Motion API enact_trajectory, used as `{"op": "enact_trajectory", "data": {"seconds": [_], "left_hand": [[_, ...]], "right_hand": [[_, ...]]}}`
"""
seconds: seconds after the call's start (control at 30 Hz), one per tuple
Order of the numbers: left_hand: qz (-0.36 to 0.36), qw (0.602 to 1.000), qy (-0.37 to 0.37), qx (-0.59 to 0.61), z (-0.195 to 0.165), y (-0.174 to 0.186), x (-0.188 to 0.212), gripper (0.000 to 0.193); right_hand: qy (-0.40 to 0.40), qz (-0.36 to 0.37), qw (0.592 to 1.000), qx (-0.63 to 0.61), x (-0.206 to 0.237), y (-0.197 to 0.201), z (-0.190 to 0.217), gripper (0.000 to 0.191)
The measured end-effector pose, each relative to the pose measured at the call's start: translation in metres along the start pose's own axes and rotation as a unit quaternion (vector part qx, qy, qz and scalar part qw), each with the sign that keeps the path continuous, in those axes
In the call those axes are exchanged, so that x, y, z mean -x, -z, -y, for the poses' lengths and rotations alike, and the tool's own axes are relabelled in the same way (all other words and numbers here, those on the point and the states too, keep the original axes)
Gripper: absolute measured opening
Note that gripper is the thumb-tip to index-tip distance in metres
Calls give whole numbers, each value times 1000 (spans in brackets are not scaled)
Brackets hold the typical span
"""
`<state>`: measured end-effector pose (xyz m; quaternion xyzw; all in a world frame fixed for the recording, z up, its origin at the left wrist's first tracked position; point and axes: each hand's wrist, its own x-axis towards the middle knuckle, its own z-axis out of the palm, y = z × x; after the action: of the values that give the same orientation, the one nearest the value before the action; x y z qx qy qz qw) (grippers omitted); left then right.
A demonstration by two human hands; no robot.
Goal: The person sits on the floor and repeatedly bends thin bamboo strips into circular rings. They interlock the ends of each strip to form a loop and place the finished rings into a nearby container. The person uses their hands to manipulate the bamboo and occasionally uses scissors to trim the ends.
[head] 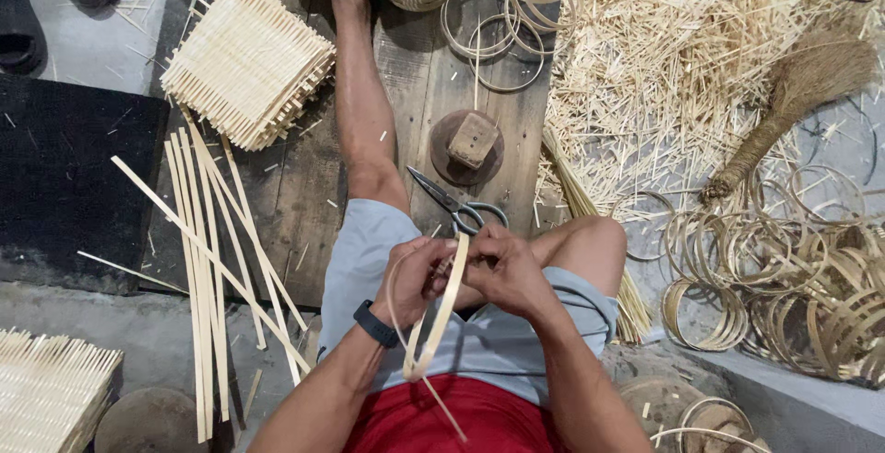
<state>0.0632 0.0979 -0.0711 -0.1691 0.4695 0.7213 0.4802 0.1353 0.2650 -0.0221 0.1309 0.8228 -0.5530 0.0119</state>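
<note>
Over the lap, the left hand (pixel 419 278) and right hand (pixel 502 269) each pinch the thin pale bamboo strip bent into a loop (pixel 433 324) — both grips pressed together at its top. Grey-handled scissors (pixel 456 204) lie just beyond on the dark wooden plank worktop (pixel 304 186), flat bamboo slats (pixel 207 269) crowding its left edge.

Only 1 view existed: the head-worn camera looked almost straight down from close above the person's lap, facing forward along the outstretched leg toward the dark wooden plank floor (pixel 304 186), with pale straw-coloured bamboo offcuts (pixel 664 57) at upper right.
</note>
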Motion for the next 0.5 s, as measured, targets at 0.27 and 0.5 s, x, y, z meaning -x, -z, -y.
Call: {"op": "enact_trajectory", "data": {"seconds": [0.27, 0.5], "left_hand": [[-238, 737, -526, -351, -75, 30, 19, 13], [-105, 630, -586, -498, -91, 19, 61, 28]], "right_hand": [[77, -186, 978, -55, -11, -5, 9, 21], [20, 25, 970, -243, -45, -82, 18, 20]]}}
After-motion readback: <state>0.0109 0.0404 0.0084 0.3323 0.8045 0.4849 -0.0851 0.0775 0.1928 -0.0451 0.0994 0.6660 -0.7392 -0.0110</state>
